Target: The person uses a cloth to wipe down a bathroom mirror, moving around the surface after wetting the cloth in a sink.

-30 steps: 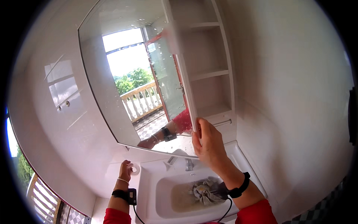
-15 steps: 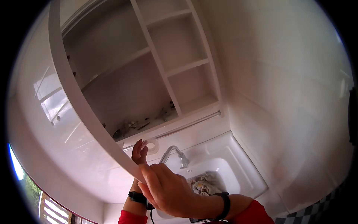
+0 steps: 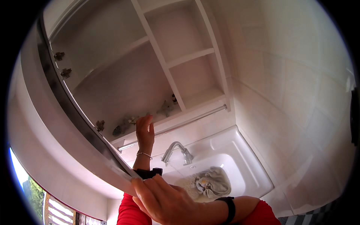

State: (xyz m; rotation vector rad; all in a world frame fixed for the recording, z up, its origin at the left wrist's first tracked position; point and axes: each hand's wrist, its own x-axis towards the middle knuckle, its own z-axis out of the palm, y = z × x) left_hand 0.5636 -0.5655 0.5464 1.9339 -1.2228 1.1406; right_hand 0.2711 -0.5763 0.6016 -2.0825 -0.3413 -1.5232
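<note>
My right hand (image 3: 161,198) is closed around the lower edge of a white cabinet door (image 3: 82,153), thumb on one side and fingers on the other. The door stands swung out to the left of the white wall cabinet (image 3: 159,56). My left hand (image 3: 144,129) is raised to the front edge of the cabinet's bottom shelf. Its thumb is apart from its bent fingers, and I see nothing held between them. Small metal hardware pieces (image 3: 165,108) lie on that shelf beyond the hand, some hidden by it.
Below the cabinet runs a metal rail (image 3: 195,119). A curved chrome faucet (image 3: 174,147) rises over a white sink (image 3: 243,165), where a wet grey cloth (image 3: 213,183) lies in water. Metal hinges (image 3: 65,72) line the cabinet's left side. A tiled wall (image 3: 292,97) closes the right.
My left hand has risen from beside the rail to the shelf edge. A pale ring by it earlier is out of sight now. The door has turned, showing a dark strip along its edge.
</note>
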